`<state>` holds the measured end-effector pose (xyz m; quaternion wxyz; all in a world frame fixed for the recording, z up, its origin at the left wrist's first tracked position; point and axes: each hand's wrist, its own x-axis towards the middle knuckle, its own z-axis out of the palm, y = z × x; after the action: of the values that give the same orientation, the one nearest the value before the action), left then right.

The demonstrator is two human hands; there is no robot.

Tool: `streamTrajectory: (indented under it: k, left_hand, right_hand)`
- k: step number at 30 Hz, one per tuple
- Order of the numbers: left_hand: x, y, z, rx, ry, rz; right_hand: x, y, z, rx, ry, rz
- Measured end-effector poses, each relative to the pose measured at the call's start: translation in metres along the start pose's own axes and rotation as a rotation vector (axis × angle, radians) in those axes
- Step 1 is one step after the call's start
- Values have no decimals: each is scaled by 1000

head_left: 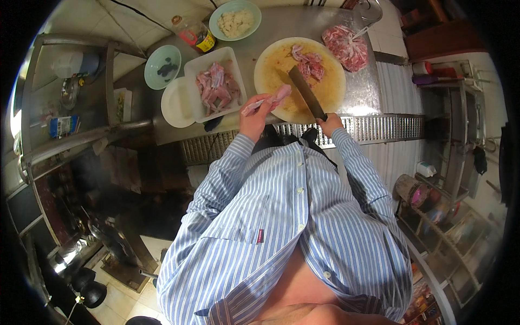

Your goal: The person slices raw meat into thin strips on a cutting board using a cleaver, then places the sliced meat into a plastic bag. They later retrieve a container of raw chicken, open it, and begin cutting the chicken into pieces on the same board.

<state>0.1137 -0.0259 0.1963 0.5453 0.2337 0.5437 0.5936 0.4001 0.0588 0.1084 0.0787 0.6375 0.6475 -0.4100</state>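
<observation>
My left hand (253, 117) is closed round a long piece of raw pink meat (281, 94), lifted at the near left edge of the round cutting board (265, 61). In my right hand (331, 124) is the handle of a cleaver (307, 93), its dark blade slanting over the board, tip pointing away to the left. Beyond the blade lies a small heap of cut raw meat (310, 60). Left of the board, a white rectangular tub (236, 66) holds more raw meat (217, 86), pale pink with leg-like limbs.
A plastic bag of red meat (348, 49) sits right of the board. Behind the tub stand a bottle (190, 35), a bowl of pale crumbly food (234, 23) and a bowl with dark pieces (163, 66). A white lid-like plate (177, 105) touches the tub. Metal shelving (76, 151) rises at left.
</observation>
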Motion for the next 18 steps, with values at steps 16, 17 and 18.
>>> streamTrajectory:
  k: [16,17,18]
  left_hand:
    - [51,-145,-49,125,346,-120]
    - [49,-146,-50,166,351,-106]
    - [47,-145,-51,186,340,-57]
  right_hand:
    - [-94,-65,-44,202,493,-457]
    - [-88,-63,-36,217,434,-382]
    - [-79,-61,-24,248,403,-382]
